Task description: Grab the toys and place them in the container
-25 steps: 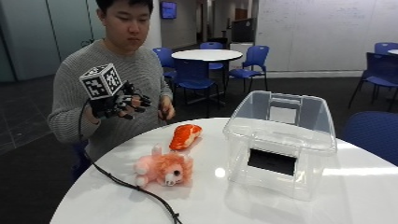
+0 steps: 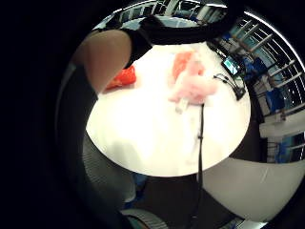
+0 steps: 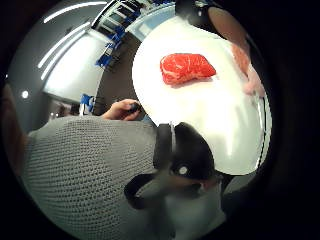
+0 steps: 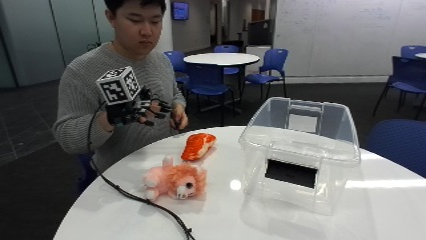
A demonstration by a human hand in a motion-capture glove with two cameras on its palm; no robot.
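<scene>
Nothing done yet: fluffy pink plush animal (image 4: pixel 174 182) and red-and-white toy steak (image 4: pixel 199 145) both lying on round white surface (image 4: pixel 219 220) beside clear plastic container (image 4: pixel 299 152), black-gloved right grip (image 4: pixel 136 111) raised above edge, fingers relaxed, holding nothing.

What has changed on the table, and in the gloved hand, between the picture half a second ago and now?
Nothing visibly changed. The black-gloved right hand is raised beside the white round table as before, holding nothing. The fluffy pink plush animal, the red and white toy meat slab and the clear plastic container lie where they were.
</scene>
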